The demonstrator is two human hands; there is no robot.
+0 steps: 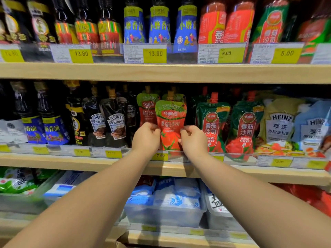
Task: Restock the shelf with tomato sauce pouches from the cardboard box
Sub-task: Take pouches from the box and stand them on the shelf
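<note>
A red and green tomato sauce pouch (171, 122) with a gold cap stands upright at the front of the middle shelf (89, 162). My left hand (146, 138) pinches its left edge and my right hand (193, 139) pinches its right edge. Two more pouches of the same kind (146, 106) stand behind it, partly hidden. The cardboard box shows only as a brown edge (119, 243) at the bottom of the view.
Dark green ketchup pouches (211, 122) stand right of the held pouch, black Heinz pouches (114, 120) to its left. A clear rail with yellow price tags (160, 155) runs along the shelf front. Bottles fill the upper shelf (161, 73); plastic bins of salt bags (164, 212) sit below.
</note>
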